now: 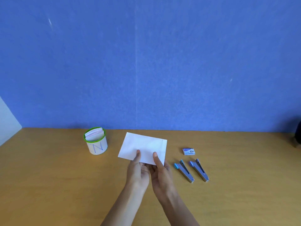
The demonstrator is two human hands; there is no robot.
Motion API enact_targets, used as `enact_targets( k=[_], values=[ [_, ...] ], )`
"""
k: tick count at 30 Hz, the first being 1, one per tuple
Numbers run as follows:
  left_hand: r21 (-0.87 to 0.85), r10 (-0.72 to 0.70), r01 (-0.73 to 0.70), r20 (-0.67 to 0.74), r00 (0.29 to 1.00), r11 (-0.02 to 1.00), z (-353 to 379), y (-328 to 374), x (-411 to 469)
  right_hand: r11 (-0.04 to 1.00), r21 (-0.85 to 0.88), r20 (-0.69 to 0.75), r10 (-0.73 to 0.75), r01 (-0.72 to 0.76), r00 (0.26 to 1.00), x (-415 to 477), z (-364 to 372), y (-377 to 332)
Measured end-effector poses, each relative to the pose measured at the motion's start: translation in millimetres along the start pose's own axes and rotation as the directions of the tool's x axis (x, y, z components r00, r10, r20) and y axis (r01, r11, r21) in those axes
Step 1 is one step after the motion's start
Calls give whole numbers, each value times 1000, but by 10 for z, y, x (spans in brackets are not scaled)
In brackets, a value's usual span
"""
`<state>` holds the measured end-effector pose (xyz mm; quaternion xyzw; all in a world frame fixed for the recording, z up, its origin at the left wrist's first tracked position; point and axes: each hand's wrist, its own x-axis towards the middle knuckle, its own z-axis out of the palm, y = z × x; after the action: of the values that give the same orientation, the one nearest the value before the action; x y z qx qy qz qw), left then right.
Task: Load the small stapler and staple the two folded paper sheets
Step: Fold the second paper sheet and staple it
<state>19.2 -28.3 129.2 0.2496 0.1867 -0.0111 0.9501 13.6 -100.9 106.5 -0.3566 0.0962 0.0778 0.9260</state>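
1. Both hands meet at lower centre of the frame. The left hand (138, 170) and right hand (160, 172) pinch the near edge of the folded paper (143, 148), thumbs on top, fingers under.
2. Paper sits mid-frame, far edge out over the table (57, 185). Whether it rests on the wood or is lifted: cannot tell. Whether it is one sheet or two stacked: cannot tell.
3. Two staplers lie side by side right of the hands: left stapler (184, 171) and right stapler (199, 170). Neither is touched; both look closed. Which is the small one: unclear.
4. Staple box (189, 151) lies just above the staplers, closed.
5. Cup (96, 142) with paper slips stands left of centre.
6. Judgement: loading not yet begun; no staple visible in the paper. Remaining: open box, load stapler, align sheets, staple.
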Motion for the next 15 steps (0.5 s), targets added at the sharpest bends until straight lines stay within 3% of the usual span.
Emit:
enact_targets(
  k=[6,10,12,15],
  values=[
    [115,122,-123,16,992,986,-54,20,-45,990,26,-141,-130,135,981,-18,8,-189],
    [197,161,-178,99,982,964,-94,230,19,948,-265,-127,-215,176,968,-96,-41,-337],
    [276,150,-198,186,971,941,-65,294,2,853,-469,-61,-290,229,955,-142,-42,-395],
    [338,173,-261,267,948,904,31,252,-58,713,-622,53,-373,323,926,-198,-15,-425]
  ],
)
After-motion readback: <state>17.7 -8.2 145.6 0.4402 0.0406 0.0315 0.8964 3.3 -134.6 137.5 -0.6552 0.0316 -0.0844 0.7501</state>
